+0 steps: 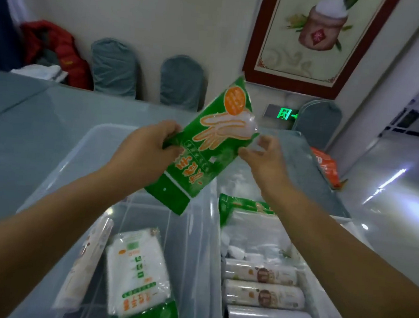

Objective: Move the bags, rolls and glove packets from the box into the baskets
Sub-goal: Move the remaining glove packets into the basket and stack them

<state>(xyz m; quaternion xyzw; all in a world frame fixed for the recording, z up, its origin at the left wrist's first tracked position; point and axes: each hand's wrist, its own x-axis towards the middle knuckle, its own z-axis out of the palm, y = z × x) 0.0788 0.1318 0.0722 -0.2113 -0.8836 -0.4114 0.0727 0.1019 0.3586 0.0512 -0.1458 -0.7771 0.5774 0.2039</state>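
We hold the green glove packet point(206, 143) up above the clear box point(60, 162), left hand point(145, 148) gripping one edge, right hand point(264, 155) pinching the other. Best keep it flat and lower it into the basket point(319, 280) right of the box.

A glove packet point(206, 143) hangs tilted between the left hand point(145, 145) and right hand point(263, 158), above the box point(59, 172). In the box lie a roll point(87, 262) and, right of it, a packet point(139, 273). Right of the box, a basket point(318, 288) holds three rolls point(260, 292) side by side.
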